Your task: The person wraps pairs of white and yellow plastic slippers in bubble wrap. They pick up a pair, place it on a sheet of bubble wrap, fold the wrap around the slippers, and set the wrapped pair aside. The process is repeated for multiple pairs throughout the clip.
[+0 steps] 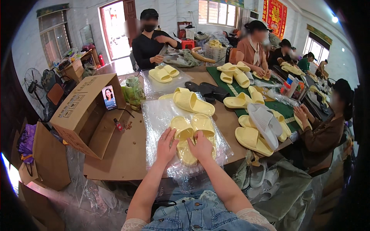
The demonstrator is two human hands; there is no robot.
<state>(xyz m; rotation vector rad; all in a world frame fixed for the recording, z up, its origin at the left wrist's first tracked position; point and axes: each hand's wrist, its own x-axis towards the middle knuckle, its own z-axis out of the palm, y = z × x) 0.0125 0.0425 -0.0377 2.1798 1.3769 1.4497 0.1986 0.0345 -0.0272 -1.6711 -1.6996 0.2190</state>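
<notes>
A pair of pale yellow slippers lies side by side in front of me, the left slipper (pixel 182 127) and the right slipper (pixel 203 122), on a stack of clear plastic bags (pixel 156 115). Stretched-out fingers of my left hand (pixel 167 146) rest along the outer side of the left slipper, thumb toward its footbed. Palm down, my right hand (pixel 202 147) lies over the right slipper, fingers at its strap's rear edge and thumb apart, partly hiding the footbed. Just beyond, another yellow slipper (pixel 192 103) leans over a second one on the bags.
An open cardboard box (pixel 83 96) with a propped phone (pixel 109 97) stands left, beside a jar (pixel 133 92). Black slippers (pixel 208 91) lie farther back. Right are yellow slippers (pixel 252 140) and a grey slipper (pixel 265 125). A co-worker (pixel 323 127) sits at right; others work farther off.
</notes>
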